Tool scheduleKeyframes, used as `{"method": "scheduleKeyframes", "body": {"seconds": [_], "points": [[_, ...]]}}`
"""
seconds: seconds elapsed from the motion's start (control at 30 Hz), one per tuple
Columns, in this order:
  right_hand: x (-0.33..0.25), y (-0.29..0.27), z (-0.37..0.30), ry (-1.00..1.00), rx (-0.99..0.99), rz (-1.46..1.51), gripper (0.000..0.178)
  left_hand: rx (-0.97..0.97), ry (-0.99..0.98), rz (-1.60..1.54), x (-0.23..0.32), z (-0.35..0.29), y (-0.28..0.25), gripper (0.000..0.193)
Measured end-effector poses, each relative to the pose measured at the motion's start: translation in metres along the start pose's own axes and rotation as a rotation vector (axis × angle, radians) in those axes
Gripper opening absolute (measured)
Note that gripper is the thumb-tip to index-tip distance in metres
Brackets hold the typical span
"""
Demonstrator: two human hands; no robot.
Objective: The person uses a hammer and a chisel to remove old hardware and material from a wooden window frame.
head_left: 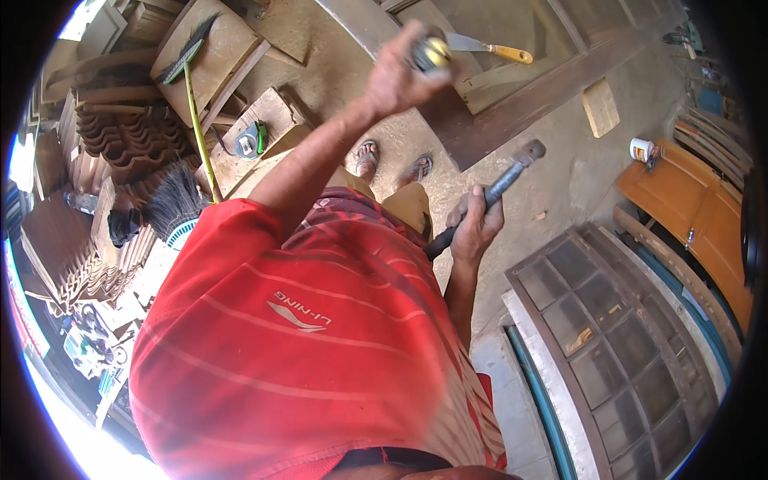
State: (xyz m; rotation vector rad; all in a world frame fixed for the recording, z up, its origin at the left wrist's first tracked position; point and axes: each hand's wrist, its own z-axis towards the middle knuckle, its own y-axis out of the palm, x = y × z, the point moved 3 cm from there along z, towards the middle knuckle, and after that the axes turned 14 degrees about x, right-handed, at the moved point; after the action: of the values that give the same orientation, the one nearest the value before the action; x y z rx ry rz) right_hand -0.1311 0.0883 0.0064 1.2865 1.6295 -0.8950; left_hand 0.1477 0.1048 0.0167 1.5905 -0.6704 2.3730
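My left hand (pixel 400 76) is raised over the corner of a dark wood-framed panel (pixel 512 102). Its fingers close round a black and yellow object (pixel 433 53), rounded at the end, whose kind I cannot make out through the blur. Just beyond it, a scraper with a yellow handle (pixel 512 54) lies on the panel, its blade partly behind the hand. In my right hand (pixel 478 224) is a hammer (pixel 502 182), gripped by its dark handle. The grey hammer head points up and away from me, apart from the panel.
At left, a tape measure (pixel 251 139) rests on a wooden block, near a green-handled broom (pixel 194 120) and stacked carved wood (pixel 128 132). At right stand a paned window frame (pixel 596 336), an orange-brown door (pixel 680 200) and a white tub (pixel 641 150). A wood offcut (pixel 600 107) lies beside the panel.
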Motion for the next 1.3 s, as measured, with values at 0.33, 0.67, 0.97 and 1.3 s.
{"method": "scheduleKeyframes", "body": {"seconds": [0.33, 0.67, 0.97, 1.3], "points": [[-0.043, -0.015, 0.054, -0.101, -0.143, -0.204, 0.022, 0.619, -0.603, -0.833, -0.096, 0.056, -0.061, 0.034], [-0.126, 0.090, 0.103, -0.392, -0.498, -0.754, 0.025, 0.471, -0.614, -0.460, -0.079, 0.030, -0.048, 0.053], [-0.233, 0.313, 0.123, -1.149, -0.842, -0.962, 0.042, 0.410, -0.655, -0.578, -0.061, 0.038, -0.041, 0.052], [-0.255, 0.390, 0.117, -1.479, -1.180, -1.252, 0.041, 0.407, -0.736, -0.529, -0.064, 0.037, -0.037, 0.042]]}}
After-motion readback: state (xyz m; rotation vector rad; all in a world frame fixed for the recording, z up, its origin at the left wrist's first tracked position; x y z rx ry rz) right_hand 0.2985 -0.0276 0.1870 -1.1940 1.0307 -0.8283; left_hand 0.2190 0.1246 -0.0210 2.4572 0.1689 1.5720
